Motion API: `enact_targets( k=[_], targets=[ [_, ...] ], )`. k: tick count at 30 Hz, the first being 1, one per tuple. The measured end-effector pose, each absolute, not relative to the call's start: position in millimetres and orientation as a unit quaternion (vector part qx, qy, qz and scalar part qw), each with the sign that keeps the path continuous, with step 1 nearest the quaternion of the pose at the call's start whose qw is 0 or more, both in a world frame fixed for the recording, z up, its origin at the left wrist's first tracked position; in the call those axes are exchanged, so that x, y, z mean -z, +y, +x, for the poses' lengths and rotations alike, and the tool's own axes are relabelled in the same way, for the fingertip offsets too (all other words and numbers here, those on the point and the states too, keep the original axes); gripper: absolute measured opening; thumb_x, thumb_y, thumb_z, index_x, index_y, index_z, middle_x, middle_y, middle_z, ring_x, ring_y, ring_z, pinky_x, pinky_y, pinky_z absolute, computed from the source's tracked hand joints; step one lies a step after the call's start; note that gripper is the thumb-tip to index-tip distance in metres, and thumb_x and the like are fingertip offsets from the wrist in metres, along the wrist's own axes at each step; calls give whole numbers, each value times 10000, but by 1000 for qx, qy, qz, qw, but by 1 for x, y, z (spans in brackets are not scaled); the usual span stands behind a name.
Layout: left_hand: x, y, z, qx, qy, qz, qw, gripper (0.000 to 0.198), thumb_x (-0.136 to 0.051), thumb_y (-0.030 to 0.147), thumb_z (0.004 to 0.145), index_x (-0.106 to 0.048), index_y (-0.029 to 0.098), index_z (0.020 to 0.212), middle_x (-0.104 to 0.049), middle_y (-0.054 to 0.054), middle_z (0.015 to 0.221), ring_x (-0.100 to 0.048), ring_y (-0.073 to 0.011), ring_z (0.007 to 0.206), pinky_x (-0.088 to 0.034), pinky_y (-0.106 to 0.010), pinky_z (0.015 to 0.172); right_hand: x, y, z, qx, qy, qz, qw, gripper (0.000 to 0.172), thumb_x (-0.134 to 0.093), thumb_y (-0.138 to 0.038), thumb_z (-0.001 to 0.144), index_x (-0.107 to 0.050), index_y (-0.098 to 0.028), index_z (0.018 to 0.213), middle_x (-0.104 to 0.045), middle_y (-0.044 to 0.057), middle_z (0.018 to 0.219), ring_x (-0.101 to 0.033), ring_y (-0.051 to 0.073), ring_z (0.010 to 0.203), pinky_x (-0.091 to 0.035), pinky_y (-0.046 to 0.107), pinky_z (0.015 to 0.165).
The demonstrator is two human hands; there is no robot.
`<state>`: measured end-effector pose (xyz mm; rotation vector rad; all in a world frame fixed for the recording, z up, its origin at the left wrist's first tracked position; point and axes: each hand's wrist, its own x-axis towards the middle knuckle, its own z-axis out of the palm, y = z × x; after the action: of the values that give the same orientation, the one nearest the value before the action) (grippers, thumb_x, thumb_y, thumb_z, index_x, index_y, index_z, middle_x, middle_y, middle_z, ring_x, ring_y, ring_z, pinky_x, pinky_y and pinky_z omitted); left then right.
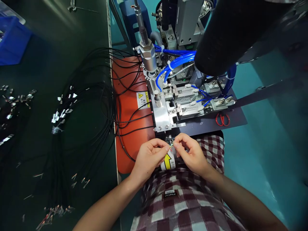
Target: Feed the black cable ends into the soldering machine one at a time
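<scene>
In front of my lap, my left hand [152,155] pinches thin coloured wires [171,146] between thumb and forefinger. My right hand [190,153] is closed in a pinch at the other end of the same wires, and the fingertips nearly meet. Just beyond the hands stands a metal machine fixture [162,117] with cylinders and blue air hoses. Black cables [134,122] run into its left side across an orange-brown plate. Below the fingers is a white label with a yellow arrow [167,161]. What exactly the fingertips cover is hidden.
Coiled black cables [109,106] with metal-tipped ends lie on the dark table [91,29] to the left. A blue bin [13,40] and a wrench [72,5] are there too. Red-handled scissors [222,120] lie right of the fixture. A thick black tube [226,35] hangs overhead.
</scene>
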<state>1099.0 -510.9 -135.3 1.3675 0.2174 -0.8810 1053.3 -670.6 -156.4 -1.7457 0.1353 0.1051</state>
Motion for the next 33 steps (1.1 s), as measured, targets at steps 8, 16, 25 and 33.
enact_targets(
  k=[8, 16, 25, 33],
  targets=[
    [135, -512, 1099, 386, 98, 613, 683, 264, -700, 376, 768, -585, 139, 770, -380, 98, 423, -261, -28, 390, -193, -174, 398, 152, -669, 1054, -65, 96, -740, 662, 96, -594, -267, 866, -585, -185, 818, -542, -10, 686, -501, 119, 588, -400, 252, 550],
    [136, -514, 1096, 370, 109, 618, 685, 268, -702, 382, 757, -588, 140, 765, -393, 93, 418, -274, -35, 388, -199, -171, 396, 150, -662, 1056, -112, 136, -674, 718, 149, -587, -302, 855, -548, -184, 772, -499, -48, 552, -461, 101, 491, -365, 231, 476],
    [136, -513, 1096, 377, 91, 626, 677, 269, -688, 386, 782, -583, 139, 760, -377, 95, 413, -273, -34, 385, -199, -171, 396, 152, -666, 1052, -50, 105, -745, 656, 99, -614, -281, 861, -626, -185, 839, -612, 12, 691, -563, 139, 594, -427, 259, 543],
    [136, -514, 1093, 310, 30, 667, 677, 168, -672, 335, 800, -632, 176, 834, -499, 49, 564, -337, -45, 411, -252, -175, 375, 149, -670, 1057, -108, 108, -698, 699, 180, -557, -342, 883, -560, -187, 791, -474, -36, 583, -433, 109, 517, -349, 241, 495]
  ],
)
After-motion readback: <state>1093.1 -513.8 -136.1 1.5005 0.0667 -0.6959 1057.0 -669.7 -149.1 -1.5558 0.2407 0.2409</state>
